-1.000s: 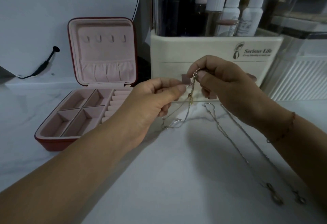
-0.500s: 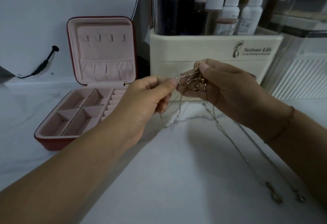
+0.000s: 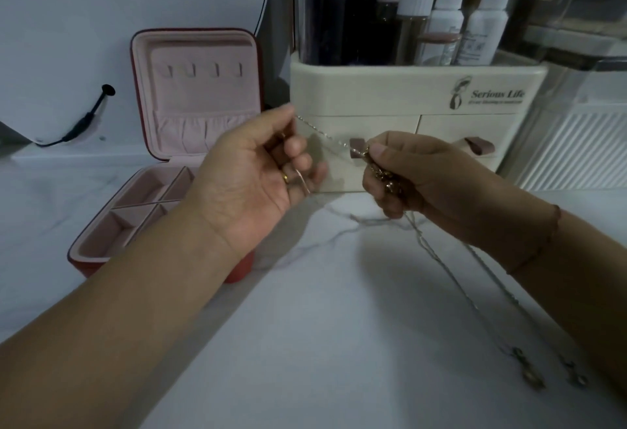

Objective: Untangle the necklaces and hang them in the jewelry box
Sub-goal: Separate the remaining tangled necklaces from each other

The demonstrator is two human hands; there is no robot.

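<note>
My left hand (image 3: pixel 261 170) pinches one thin gold necklace chain (image 3: pixel 325 138) and holds it taut, up and to the left. My right hand (image 3: pixel 417 177) grips the tangled knot of necklaces (image 3: pixel 381 174) in front of the organizer. From that knot two more chains (image 3: pixel 451 276) trail down across the white tabletop to their pendants (image 3: pixel 529 372) at the lower right. The red jewelry box (image 3: pixel 190 116) stands open at the left, pink inside, with a row of hooks (image 3: pixel 203 70) in its upright lid and nothing on them.
A cream cosmetics organizer (image 3: pixel 407 89) with bottles and two drawers stands right behind my hands. A round mirror with a black cable (image 3: pixel 84 120) leans at the far left. A white ribbed panel (image 3: pixel 576 147) is at the right.
My left hand has pulled one chain out to the left and upward, so a taut stretch now spans between my hands. My right hand has sunk a little, still on the knot.
</note>
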